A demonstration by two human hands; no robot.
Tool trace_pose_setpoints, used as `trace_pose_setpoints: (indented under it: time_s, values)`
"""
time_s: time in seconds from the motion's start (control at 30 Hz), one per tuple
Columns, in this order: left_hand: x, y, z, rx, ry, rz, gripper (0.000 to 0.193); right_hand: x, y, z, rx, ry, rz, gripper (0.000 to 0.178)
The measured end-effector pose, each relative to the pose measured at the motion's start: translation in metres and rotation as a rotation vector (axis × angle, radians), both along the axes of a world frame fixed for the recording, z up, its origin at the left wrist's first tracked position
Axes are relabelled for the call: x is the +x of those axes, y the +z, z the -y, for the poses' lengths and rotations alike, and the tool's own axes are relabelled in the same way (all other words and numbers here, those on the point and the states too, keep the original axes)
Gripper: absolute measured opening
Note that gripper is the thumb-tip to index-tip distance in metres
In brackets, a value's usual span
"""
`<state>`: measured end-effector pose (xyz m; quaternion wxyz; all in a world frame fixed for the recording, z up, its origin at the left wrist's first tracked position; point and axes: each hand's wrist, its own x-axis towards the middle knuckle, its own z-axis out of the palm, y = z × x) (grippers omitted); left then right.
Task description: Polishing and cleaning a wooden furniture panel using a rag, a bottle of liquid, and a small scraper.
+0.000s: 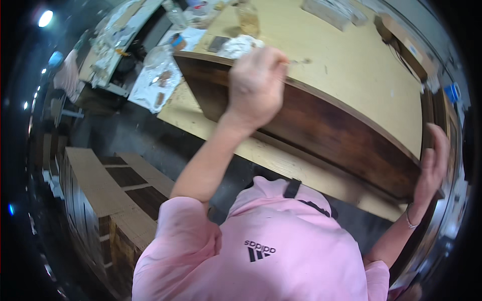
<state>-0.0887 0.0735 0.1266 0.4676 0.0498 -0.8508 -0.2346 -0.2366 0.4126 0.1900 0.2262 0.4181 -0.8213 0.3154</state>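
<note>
A long dark brown wooden panel [321,115] stands on edge on a pale yellow worktable [326,60] before me. My left hand [256,85] is closed and slightly blurred over the panel's upper edge, left of its middle. What its fingers hold, if anything, I cannot make out. Just behind that hand lies a crumpled white cloth [240,46]. My right hand [433,163] is open, fingers stretched upward, beside the panel's right end; whether the palm touches the wood is hard to tell.
Beyond the cloth stands a clear jar [247,20] with yellowish contents. Clear plastic and paper [159,75] lie at the left, near a small round tin [178,41]. Wooden cabinet pieces with cardboard [108,185] stand low on the left. An open cardboard box [409,47] sits far right.
</note>
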Motion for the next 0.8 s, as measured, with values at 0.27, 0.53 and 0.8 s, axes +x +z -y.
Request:
trace_pose_setpoints:
  time_s: [0.27,0.53,0.8]
  values:
    - [0.062,0.006,0.036,0.454,-0.028,-0.337,0.01,0.048,-0.043,0.066,0.294,-0.124,-0.077,0.046]
    - [0.17,-0.1,0.238,1.069,0.508,-0.154,0.013,0.052,-0.051,0.068,0.245,-0.111,-0.24,0.049]
    - [0.183,-0.158,0.345,0.244,1.043,0.592,0.009,0.028,-0.065,0.039,0.393,-0.18,-0.107,0.055]
